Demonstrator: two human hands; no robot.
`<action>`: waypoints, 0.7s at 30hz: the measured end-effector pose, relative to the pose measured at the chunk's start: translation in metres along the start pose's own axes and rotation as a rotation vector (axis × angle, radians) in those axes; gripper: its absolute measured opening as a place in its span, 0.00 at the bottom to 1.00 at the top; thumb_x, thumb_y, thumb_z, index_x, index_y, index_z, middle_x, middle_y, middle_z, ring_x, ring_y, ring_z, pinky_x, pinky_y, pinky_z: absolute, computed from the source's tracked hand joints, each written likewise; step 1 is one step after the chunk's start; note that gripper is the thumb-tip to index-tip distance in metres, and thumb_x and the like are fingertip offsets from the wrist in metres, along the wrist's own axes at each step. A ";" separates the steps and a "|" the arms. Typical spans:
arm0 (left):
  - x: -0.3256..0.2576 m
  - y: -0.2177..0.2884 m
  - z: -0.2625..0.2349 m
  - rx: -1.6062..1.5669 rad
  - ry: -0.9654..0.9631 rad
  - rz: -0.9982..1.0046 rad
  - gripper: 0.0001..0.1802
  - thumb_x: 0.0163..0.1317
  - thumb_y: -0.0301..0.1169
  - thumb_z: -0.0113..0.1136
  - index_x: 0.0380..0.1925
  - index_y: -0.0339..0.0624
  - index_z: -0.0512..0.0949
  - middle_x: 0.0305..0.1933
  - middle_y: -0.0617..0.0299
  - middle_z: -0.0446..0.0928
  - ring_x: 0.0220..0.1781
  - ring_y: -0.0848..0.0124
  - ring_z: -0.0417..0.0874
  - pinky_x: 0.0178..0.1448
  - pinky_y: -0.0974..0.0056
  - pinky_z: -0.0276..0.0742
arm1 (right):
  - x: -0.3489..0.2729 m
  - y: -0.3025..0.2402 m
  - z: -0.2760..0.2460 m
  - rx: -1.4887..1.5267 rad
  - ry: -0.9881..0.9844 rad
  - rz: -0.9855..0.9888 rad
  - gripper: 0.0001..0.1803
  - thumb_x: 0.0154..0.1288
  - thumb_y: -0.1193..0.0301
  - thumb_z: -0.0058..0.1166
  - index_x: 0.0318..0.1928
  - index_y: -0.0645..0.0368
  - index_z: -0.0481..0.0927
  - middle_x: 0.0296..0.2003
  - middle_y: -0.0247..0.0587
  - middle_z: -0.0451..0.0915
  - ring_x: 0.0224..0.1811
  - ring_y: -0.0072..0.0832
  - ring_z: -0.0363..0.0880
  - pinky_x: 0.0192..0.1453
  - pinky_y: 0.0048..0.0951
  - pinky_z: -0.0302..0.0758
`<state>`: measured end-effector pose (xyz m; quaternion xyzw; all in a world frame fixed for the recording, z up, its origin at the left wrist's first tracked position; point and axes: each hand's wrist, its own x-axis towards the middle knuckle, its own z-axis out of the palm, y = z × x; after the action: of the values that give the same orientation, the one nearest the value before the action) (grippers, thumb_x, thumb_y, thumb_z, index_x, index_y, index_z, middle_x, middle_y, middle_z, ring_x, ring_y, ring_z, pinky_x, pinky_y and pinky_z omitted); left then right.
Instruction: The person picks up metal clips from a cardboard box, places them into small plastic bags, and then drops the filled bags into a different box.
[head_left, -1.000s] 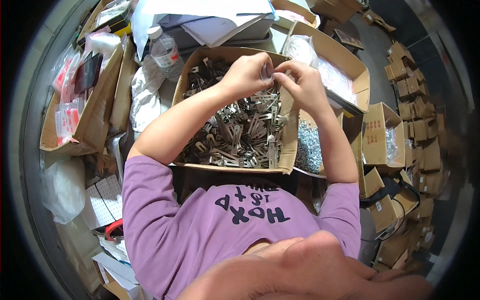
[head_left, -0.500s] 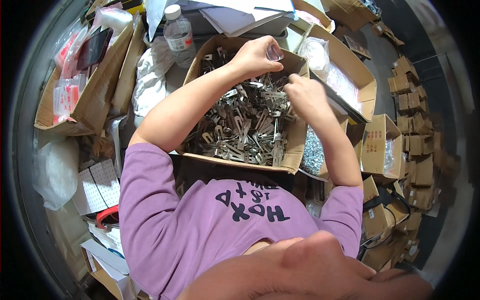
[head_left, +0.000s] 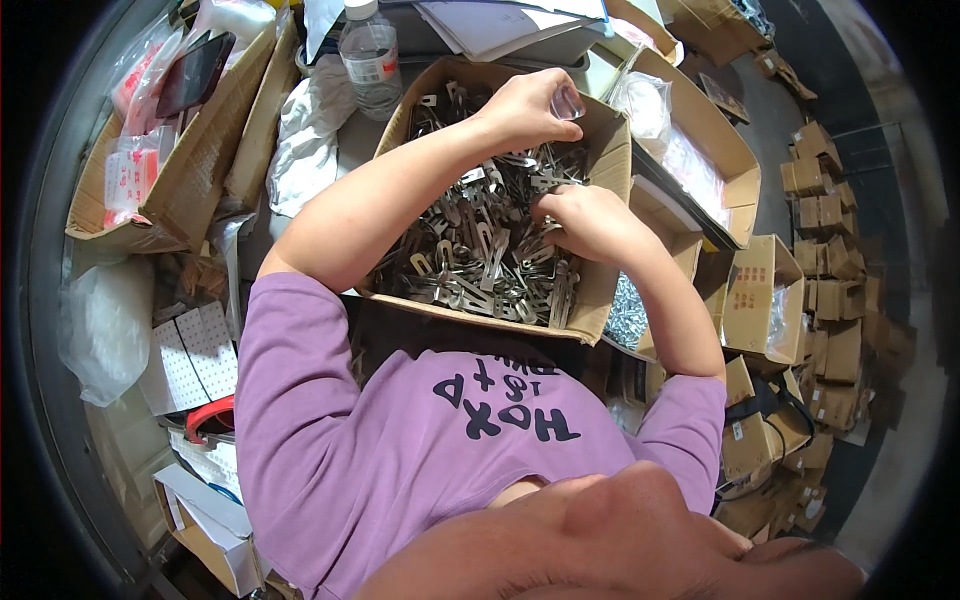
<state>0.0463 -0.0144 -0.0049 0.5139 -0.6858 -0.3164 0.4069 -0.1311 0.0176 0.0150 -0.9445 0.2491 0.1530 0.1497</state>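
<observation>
At the far left a cardboard tray [head_left: 100,215] holds red-printed packets [head_left: 128,170] and a dark phone [head_left: 193,72] leaning at its upper corner. Below it lie a clear plastic bag [head_left: 100,325] and white perforated sheets [head_left: 190,355]. Next comes crumpled white wrapping [head_left: 305,140], and behind it a plastic water bottle [head_left: 370,55] stands upright beside the back left corner of the open cardboard box [head_left: 590,310]. This box sits in front of the person and is heaped with flat metal clips [head_left: 470,250], a tangled silver pile filling it from wall to wall. The left hand [head_left: 525,105] is raised over the box's back edge, fingers curled together and pinching a small clear plastic bag [head_left: 567,102] at its right side. The right hand [head_left: 585,220] is down in the pile near the box's right wall, fingers bent and closed into the clips; whether it grips one cannot be told. Right of the box, another carton [head_left: 735,195] holds clear bags [head_left: 645,105], and small brown boxes [head_left: 830,260] are stacked towards the right edge.
</observation>
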 end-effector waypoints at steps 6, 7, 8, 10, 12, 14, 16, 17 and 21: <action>0.000 0.005 0.000 0.015 -0.035 -0.026 0.22 0.45 0.37 0.69 0.39 0.38 0.75 0.35 0.57 0.77 0.39 0.69 0.79 0.46 0.65 0.75 | 0.004 0.002 0.018 -0.109 0.010 -0.108 0.10 0.51 0.68 0.59 0.36 0.54 0.81 0.30 0.41 0.79 0.35 0.39 0.80 0.41 0.38 0.77; 0.000 0.005 0.001 0.013 -0.038 -0.025 0.22 0.45 0.37 0.69 0.39 0.38 0.75 0.35 0.57 0.77 0.39 0.69 0.79 0.46 0.65 0.75 | 0.003 0.001 0.016 -0.141 0.040 -0.116 0.09 0.51 0.68 0.59 0.35 0.54 0.81 0.29 0.40 0.79 0.35 0.39 0.80 0.40 0.38 0.77; 0.000 0.006 0.001 0.005 -0.046 -0.037 0.22 0.45 0.36 0.69 0.39 0.38 0.75 0.36 0.57 0.77 0.39 0.69 0.79 0.46 0.65 0.75 | 0.003 0.000 0.013 -0.174 0.071 -0.126 0.08 0.51 0.68 0.59 0.34 0.54 0.80 0.29 0.39 0.78 0.34 0.39 0.80 0.39 0.37 0.78; 0.001 0.006 0.002 -0.003 -0.057 -0.045 0.22 0.45 0.36 0.69 0.39 0.39 0.75 0.36 0.57 0.78 0.39 0.69 0.79 0.46 0.65 0.75 | -0.003 0.004 0.005 -0.173 0.107 -0.103 0.06 0.51 0.70 0.56 0.31 0.54 0.80 0.29 0.40 0.79 0.34 0.38 0.80 0.38 0.37 0.78; 0.001 0.004 0.001 0.025 -0.070 -0.035 0.22 0.45 0.36 0.69 0.39 0.39 0.75 0.36 0.57 0.78 0.39 0.70 0.79 0.46 0.66 0.75 | -0.007 0.014 0.001 -0.089 0.176 -0.085 0.07 0.52 0.69 0.59 0.31 0.56 0.78 0.29 0.40 0.77 0.33 0.40 0.79 0.38 0.37 0.76; 0.001 0.000 0.001 -0.013 -0.131 -0.009 0.22 0.46 0.36 0.70 0.39 0.39 0.75 0.36 0.58 0.78 0.39 0.71 0.79 0.46 0.66 0.75 | -0.018 0.018 -0.009 0.029 0.320 -0.087 0.06 0.52 0.71 0.58 0.31 0.58 0.78 0.30 0.41 0.76 0.34 0.41 0.78 0.38 0.37 0.75; 0.000 -0.001 0.000 -0.051 -0.193 0.019 0.22 0.46 0.36 0.70 0.39 0.38 0.74 0.36 0.58 0.78 0.39 0.72 0.78 0.46 0.67 0.74 | -0.026 0.027 -0.013 0.123 0.474 -0.034 0.07 0.53 0.74 0.59 0.35 0.59 0.78 0.31 0.42 0.76 0.33 0.41 0.77 0.37 0.35 0.74; 0.000 0.002 0.000 -0.165 -0.284 -0.028 0.20 0.48 0.36 0.70 0.38 0.38 0.74 0.36 0.59 0.78 0.39 0.73 0.78 0.45 0.67 0.74 | -0.030 0.032 -0.015 0.172 0.513 -0.017 0.08 0.53 0.75 0.59 0.35 0.59 0.78 0.30 0.43 0.76 0.33 0.40 0.76 0.37 0.34 0.73; -0.003 0.005 0.006 -0.555 -0.472 -0.177 0.20 0.50 0.33 0.71 0.37 0.36 0.73 0.33 0.62 0.77 0.36 0.76 0.78 0.42 0.71 0.73 | -0.040 0.034 -0.013 0.246 0.649 0.003 0.06 0.54 0.73 0.59 0.34 0.57 0.78 0.30 0.41 0.76 0.32 0.42 0.77 0.35 0.36 0.73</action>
<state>0.0393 -0.0101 -0.0042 0.3543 -0.6019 -0.6339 0.3323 -0.1789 0.0012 0.0342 -0.9185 0.3017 -0.1863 0.1751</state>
